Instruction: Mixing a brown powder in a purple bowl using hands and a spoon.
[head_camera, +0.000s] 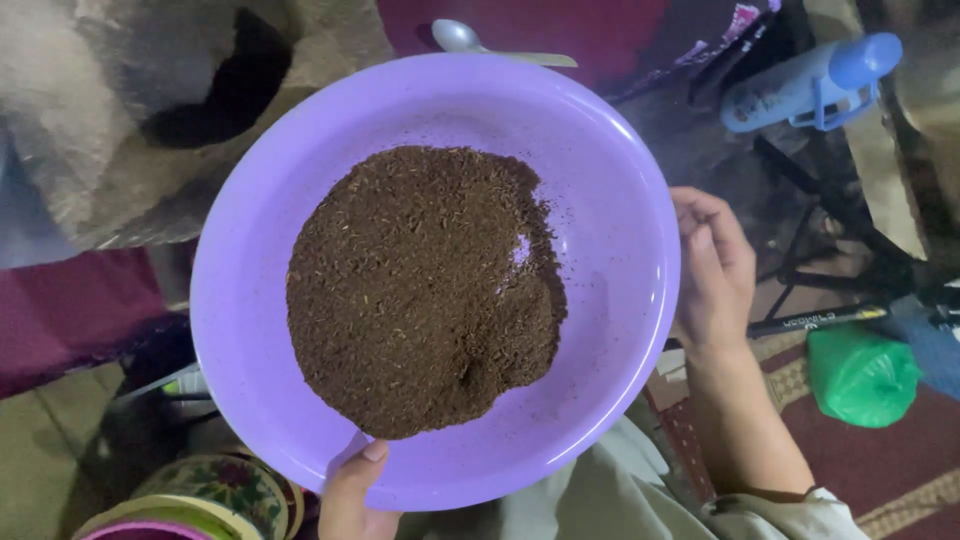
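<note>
I hold the purple bowl (300, 200) up in front of me with both hands. My left hand (352, 495) has its grip closed on the near rim, thumb pressed over the edge onto the inside wall. My right hand (712, 275) wraps the right rim, fingers curled around the outside so the weight is shared across two sides.

Inside lies a heap of dark brown grain (425, 290), fine and husky. It is piled toward the middle and near-left of the bowl, leaving the far and right walls bare, which suggests the bowl is tipped slightly toward me, though I cannot be sure of the tilt.

Beyond the far rim a spoon (460, 38) rests on a dark red cloth. Far right lies a blue bottle (810, 85) on its side, and a green bag (860, 375) sits on the floor at right. A patterned tin (215, 485) stands near left, below the bowl.
</note>
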